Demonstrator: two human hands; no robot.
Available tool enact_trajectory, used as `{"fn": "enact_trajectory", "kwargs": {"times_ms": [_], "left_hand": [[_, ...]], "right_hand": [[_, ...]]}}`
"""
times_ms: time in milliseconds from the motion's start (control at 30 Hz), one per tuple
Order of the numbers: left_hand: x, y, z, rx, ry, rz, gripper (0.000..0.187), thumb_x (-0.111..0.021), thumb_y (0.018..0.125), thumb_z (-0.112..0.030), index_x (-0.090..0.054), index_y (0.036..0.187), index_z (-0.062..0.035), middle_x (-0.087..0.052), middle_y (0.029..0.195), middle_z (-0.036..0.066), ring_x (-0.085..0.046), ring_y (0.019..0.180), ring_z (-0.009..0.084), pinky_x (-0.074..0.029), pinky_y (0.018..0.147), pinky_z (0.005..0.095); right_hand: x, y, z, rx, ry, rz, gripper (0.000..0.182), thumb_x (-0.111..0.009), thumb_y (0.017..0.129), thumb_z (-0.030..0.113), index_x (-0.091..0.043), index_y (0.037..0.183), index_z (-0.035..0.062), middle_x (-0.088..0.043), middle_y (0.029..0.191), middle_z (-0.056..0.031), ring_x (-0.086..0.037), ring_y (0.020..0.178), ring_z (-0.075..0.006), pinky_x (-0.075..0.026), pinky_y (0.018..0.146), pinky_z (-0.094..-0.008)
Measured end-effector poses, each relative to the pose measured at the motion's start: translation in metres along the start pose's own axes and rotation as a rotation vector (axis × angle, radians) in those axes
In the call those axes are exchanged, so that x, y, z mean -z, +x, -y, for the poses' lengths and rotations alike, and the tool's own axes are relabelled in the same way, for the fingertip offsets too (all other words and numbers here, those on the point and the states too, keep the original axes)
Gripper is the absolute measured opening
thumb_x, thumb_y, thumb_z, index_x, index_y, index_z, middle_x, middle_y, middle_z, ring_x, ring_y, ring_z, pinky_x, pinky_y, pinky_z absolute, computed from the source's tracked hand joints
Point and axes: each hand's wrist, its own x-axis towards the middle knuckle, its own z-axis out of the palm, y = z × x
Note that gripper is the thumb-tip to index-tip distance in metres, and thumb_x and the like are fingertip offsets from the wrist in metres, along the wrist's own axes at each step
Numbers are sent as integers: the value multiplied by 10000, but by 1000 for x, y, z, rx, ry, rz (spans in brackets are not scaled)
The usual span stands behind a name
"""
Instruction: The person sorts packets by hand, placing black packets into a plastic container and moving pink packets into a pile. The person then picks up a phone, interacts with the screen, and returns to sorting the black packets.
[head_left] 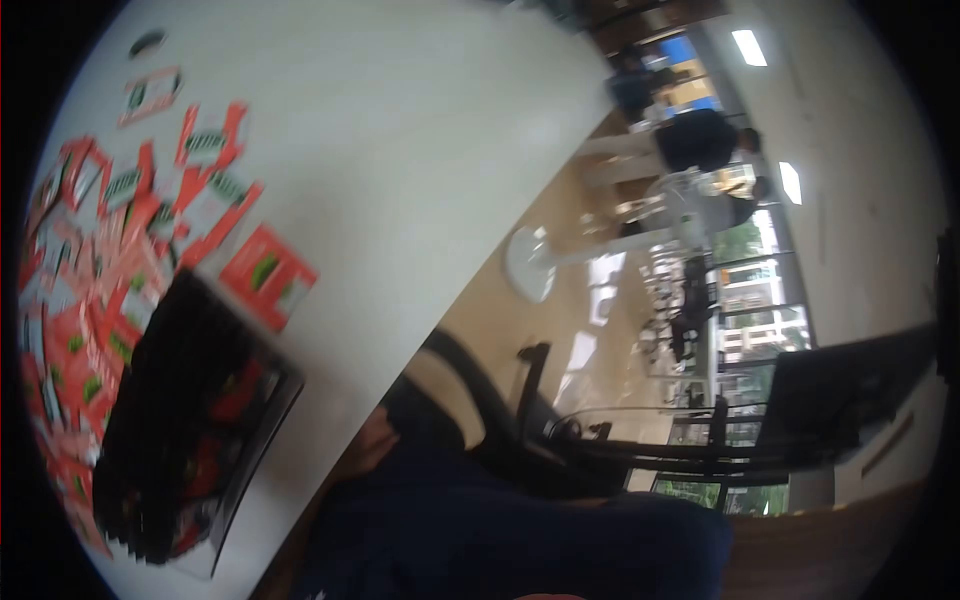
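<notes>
My left hand (373, 442) shows only in part, blurred, just below the table edge beside dark blue clothing. Its fingers are too smeared to read, and it is apart from the objects on the table. My right hand is not in view. On the white table, a black box or tray (165, 400) holds a row of dark items with red parts. Beside and partly behind it lies a heap of red and white packets (90, 330) with green marks. One packet (265, 275) touches the box's upper end; another (150, 97) lies apart higher up.
A small dark oval object (147, 43) lies on the white table (400, 150). Beyond the diagonal table edge are a black chair (470, 375), a white round base (530, 264) on the floor, and a dark monitor (840, 390). Other people (697, 138) are farther off.
</notes>
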Motion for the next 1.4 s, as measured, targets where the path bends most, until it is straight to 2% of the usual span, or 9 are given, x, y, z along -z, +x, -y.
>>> {"fn": "enact_trajectory", "kwargs": {"times_ms": [467, 567, 633, 700, 767, 833, 967, 1100, 1400], "left_hand": [[60, -136, -95, 868, 209, 5, 114, -840, 911, -130, -748, 919, -64, -692, 838, 46, -675, 812, 157, -541, 752, 338], [74, -120, -144, 1401, -118, -263, 119, -838, 890, -77, -722, 913, -62, -682, 862, 45, -668, 845, 178, -522, 761, 344], [70, -146, -139, 1242, -210, -240, 186, -792, 942, -210, -751, 1040, -57, -729, 999, 57, -681, 984, 166, -522, 906, 339], [61, -157, -131, 1034, -321, -268, 267, -765, 975, -279, -756, 1125, -58, -750, 1084, 67, -683, 1078, 168, -514, 995, 340], [58, -144, -111, 773, -463, -324, 284, -757, 989, -283, -737, 1168, -64, -746, 1118, 74, -675, 1128, 183, -497, 1027, 347], [42, -98, -105, 994, -554, -519, 352, -765, 981, -296, -706, 1253, -82, -726, 1195, 88, -644, 1226, 231, -456, 1093, 363], [36, 20, -81, 358, 56, -24, 560, -771, 955, -367, -641, 1439, -118, -609, 1466, 165, -538, 1406, 376, -408, 1192, 435], [16, 47, -64, 373, 136, 319, 581, -782, 938, -377, -651, 1438, -112, -582, 1515, 170, -522, 1419, 404, -415, 1187, 472], [9, 72, -70, 535, 172, 384, 448, -761, 929, -353, -729, 1299, -103, -680, 1336, 143, -675, 1152, 387, -546, 988, 463]], "right_hand": [[-16, 19, 100, -47, -530, 85, 785, -476, 1047, 681, -565, 1482, 33, -629, 1468, -132, -576, 1368, -253, -501, 1111, -425], [-39, 5, 129, 152, -717, 327, 726, -497, 1063, 634, -590, 1438, 19, -680, 1373, -105, -672, 1226, -202, -585, 943, -332], [-55, 5, 142, 158, -971, 304, 672, -502, 1073, 611, -662, 1320, 7, -740, 1089, -62, -694, 820, -125, -517, 612, -225], [-77, -11, 148, 208, -1216, 259, 658, -501, 1078, 602, -698, 1255, 0, -738, 963, -46, -635, 656, -107, -437, 504, -214], [-71, -3, 147, 254, -1226, 301, 678, -500, 1073, 617, -725, 1170, -15, -714, 879, -42, -581, 617, -99, -403, 492, -233], [-58, 2, 139, 348, -1265, 295, 719, -490, 1066, 637, -742, 1083, -36, -691, 800, -59, -566, 585, -126, -421, 516, -266], [-48, 7, 119, 712, -1306, 231, 818, -467, 1046, 688, -742, 981, -79, -684, 752, -139, -647, 620, -220, -519, 616, -346], [-46, -37, 130, 566, -1626, 126, 841, -478, 1033, 710, -742, 914, -79, -727, 836, -197, -733, 760, -283, -568, 698, -400], [-28, -91, 95, 750, -1642, 19, 930, -791, 864, 623, -449, 1417, -42, -748, 937, -271, -757, 919, -438, -587, 861, -473]]}}
